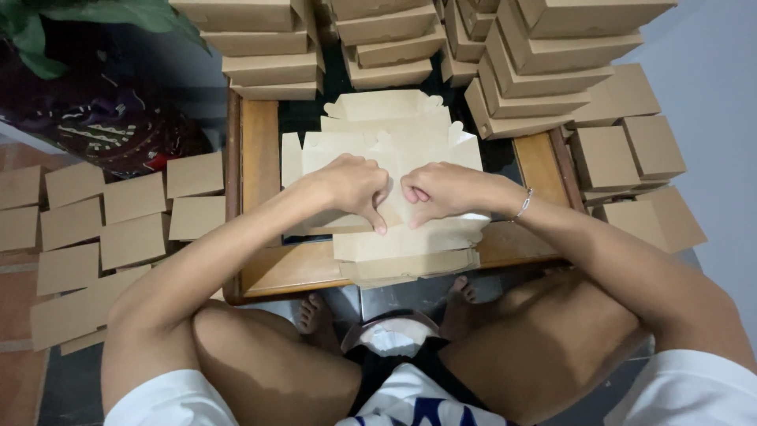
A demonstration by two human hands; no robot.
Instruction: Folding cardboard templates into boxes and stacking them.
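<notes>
I see both hands pressed down on the flat cardboard box blank point(398, 158) that lies at the middle of the low wooden counter point(260, 150). My left hand point(352, 188) is curled almost into a fist, thumb and forefinger pinching a fold near the centre of the blank; my right hand point(441, 192) mirrors it, knuckles nearly touching the left. I judge the main risk is a crooked crease: if one hand presses harder, the panel could buckle or tear at the notched tabs. The blank also overhangs the near edge of the counter, so it may slide toward my knees. The stacked folded boxes point(544, 63) stand close behind, and a sharp push forward could topple them.
</notes>
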